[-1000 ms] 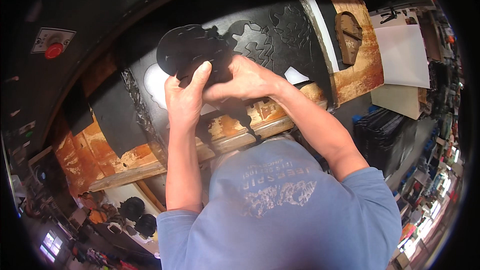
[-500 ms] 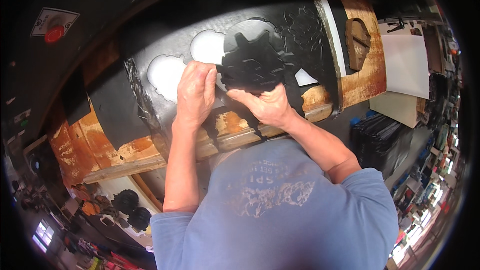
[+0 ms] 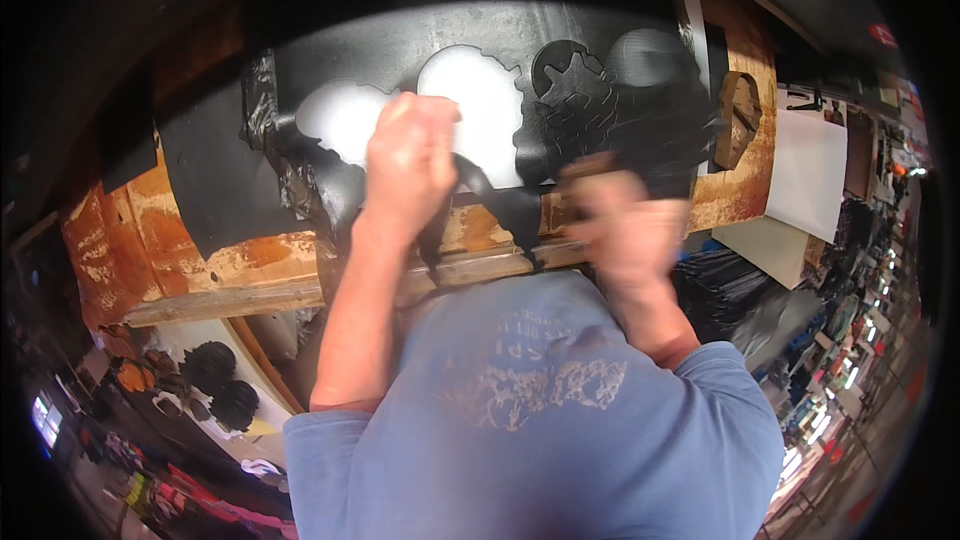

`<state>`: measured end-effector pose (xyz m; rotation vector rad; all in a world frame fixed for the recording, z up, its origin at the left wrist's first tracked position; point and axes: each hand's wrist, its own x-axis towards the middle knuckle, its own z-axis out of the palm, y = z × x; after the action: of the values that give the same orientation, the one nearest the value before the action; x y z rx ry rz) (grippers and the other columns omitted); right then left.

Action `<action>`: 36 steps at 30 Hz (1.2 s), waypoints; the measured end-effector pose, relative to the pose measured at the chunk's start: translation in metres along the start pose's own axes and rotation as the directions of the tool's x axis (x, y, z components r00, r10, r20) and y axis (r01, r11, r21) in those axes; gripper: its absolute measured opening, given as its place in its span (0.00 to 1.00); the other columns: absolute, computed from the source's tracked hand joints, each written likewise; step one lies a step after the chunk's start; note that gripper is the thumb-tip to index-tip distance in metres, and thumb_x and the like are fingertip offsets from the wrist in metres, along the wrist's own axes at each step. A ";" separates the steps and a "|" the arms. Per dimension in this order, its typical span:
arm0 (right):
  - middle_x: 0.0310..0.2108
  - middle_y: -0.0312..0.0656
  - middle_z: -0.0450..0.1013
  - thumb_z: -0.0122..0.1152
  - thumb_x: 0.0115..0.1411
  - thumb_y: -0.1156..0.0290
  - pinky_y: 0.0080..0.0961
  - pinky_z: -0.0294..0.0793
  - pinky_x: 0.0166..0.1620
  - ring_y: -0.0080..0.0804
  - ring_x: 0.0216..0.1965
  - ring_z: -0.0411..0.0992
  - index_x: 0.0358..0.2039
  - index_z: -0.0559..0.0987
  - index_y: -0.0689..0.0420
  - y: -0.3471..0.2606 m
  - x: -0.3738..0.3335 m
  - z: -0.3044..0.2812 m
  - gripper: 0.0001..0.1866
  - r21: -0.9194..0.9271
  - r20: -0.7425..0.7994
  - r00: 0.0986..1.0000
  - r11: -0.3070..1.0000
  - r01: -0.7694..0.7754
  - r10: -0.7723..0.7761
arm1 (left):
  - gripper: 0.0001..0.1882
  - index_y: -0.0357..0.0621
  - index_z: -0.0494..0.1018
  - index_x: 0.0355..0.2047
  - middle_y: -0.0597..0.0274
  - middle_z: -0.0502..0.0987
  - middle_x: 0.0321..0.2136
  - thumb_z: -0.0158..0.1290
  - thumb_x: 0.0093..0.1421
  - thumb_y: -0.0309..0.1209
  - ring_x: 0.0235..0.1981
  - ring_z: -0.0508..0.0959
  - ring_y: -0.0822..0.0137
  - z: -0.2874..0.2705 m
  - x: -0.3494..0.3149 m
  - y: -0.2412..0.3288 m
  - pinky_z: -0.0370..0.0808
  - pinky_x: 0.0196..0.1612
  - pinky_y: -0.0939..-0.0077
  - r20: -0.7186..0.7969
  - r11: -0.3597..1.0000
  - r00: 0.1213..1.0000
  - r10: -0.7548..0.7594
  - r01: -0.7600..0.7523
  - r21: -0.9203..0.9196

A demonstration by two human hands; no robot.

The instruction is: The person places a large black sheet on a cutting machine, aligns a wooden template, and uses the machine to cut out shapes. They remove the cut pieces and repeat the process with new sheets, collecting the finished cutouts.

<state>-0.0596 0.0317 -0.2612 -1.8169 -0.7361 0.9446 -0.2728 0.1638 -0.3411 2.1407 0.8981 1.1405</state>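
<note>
My left hand (image 3: 410,165) is closed in a fist at the near edge of the black sheet (image 3: 340,40), gripping the narrow strip between two large notched round holes. White shows through both holes. To the right, my right hand (image 3: 630,225) is smeared by motion, its fingers curled. A dark notched cut-out piece (image 3: 660,115), blurred as well, is just above that hand and appears held by it. Between the hands, a round cut outline with a star-like shape (image 3: 577,80) lies in the sheet. Black strips of the sheet hang over the bench's near edge.
The worn wooden bench (image 3: 230,275) has a rough front rail (image 3: 240,300). At the right lies a wooden block with a curved outline (image 3: 738,120), with a white board (image 3: 808,165) beyond it. Black sheets (image 3: 725,275) are stacked below right; dark ridged pieces (image 3: 220,385) lie below left.
My right hand has swung right, carrying the black notched piece away from the second hole, which now shows fully. My left hand keeps its grip on the sheet. The whole view has shifted slightly.
</note>
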 end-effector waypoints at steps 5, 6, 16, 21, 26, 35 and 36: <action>0.36 0.41 0.80 0.60 0.77 0.65 0.22 0.76 0.36 0.24 0.32 0.75 0.53 0.80 0.63 -0.047 0.030 -0.093 0.14 0.393 -0.408 0.872 0.811 0.434 -0.269 | 0.03 0.36 0.76 0.38 0.53 0.81 0.31 0.53 0.71 0.18 0.30 0.81 0.57 -0.005 0.012 0.002 0.78 0.34 0.66 -0.009 0.997 0.999 -0.034 0.034 0.063; 0.35 0.40 0.80 0.61 0.76 0.67 0.24 0.76 0.36 0.25 0.31 0.75 0.55 0.79 0.63 -0.037 0.026 -0.094 0.14 0.413 -0.188 0.920 0.823 0.391 -0.343 | 0.03 0.36 0.76 0.38 0.53 0.81 0.31 0.53 0.71 0.18 0.29 0.81 0.58 -0.006 0.014 0.008 0.78 0.34 0.66 0.015 0.997 0.998 -0.056 0.055 0.052; 0.25 0.32 0.80 0.72 0.67 0.67 0.17 0.69 0.23 0.16 0.20 0.72 0.37 0.87 0.61 -0.001 0.044 -0.045 0.09 0.201 0.344 0.935 0.979 0.014 -0.084 | 0.35 0.23 0.59 0.73 0.42 0.71 0.69 0.58 0.75 0.34 0.63 0.78 0.60 0.013 0.020 0.088 0.76 0.66 0.69 0.362 0.294 0.547 -0.755 0.776 -0.558; 0.16 0.39 0.75 0.72 0.66 0.56 0.24 0.73 0.23 0.22 0.16 0.73 0.24 0.84 0.65 -0.013 0.062 -0.031 0.24 -0.146 0.489 0.840 0.971 -0.188 0.236 | 0.40 0.23 0.56 0.74 0.44 0.71 0.69 0.60 0.74 0.37 0.63 0.78 0.63 0.012 0.025 0.090 0.77 0.64 0.70 0.384 0.250 0.527 -0.758 0.779 -0.575; 0.17 0.40 0.75 0.75 0.65 0.56 0.23 0.72 0.21 0.20 0.16 0.73 0.32 0.82 0.68 0.000 0.062 -0.040 0.23 -0.289 0.272 0.922 0.937 -0.196 0.277 | 0.42 0.21 0.57 0.74 0.48 0.78 0.60 0.62 0.72 0.39 0.56 0.79 0.67 0.010 0.037 0.083 0.75 0.63 0.71 0.474 0.241 0.487 -0.734 0.839 -0.488; 0.17 0.31 0.72 0.67 0.69 0.69 0.18 0.66 0.20 0.14 0.15 0.67 0.32 0.74 0.60 0.024 0.054 -0.034 0.12 0.020 0.166 0.983 0.996 -0.086 0.082 | 0.42 0.23 0.58 0.74 0.49 0.79 0.61 0.62 0.72 0.40 0.61 0.78 0.61 0.020 0.034 0.083 0.71 0.68 0.63 0.454 0.083 0.443 -0.773 0.780 -0.620; 0.18 0.31 0.73 0.67 0.69 0.69 0.17 0.65 0.20 0.14 0.15 0.66 0.32 0.73 0.60 0.023 0.053 -0.034 0.12 0.012 0.191 0.974 0.992 -0.129 0.124 | 0.42 0.24 0.58 0.74 0.49 0.78 0.62 0.62 0.72 0.40 0.62 0.77 0.60 0.020 0.034 0.083 0.71 0.69 0.62 0.448 0.066 0.426 -0.786 0.778 -0.625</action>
<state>-0.0006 0.0494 -0.2882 -1.7854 -0.7274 1.2188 -0.2161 0.1348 -0.2743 0.6170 1.0686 0.6706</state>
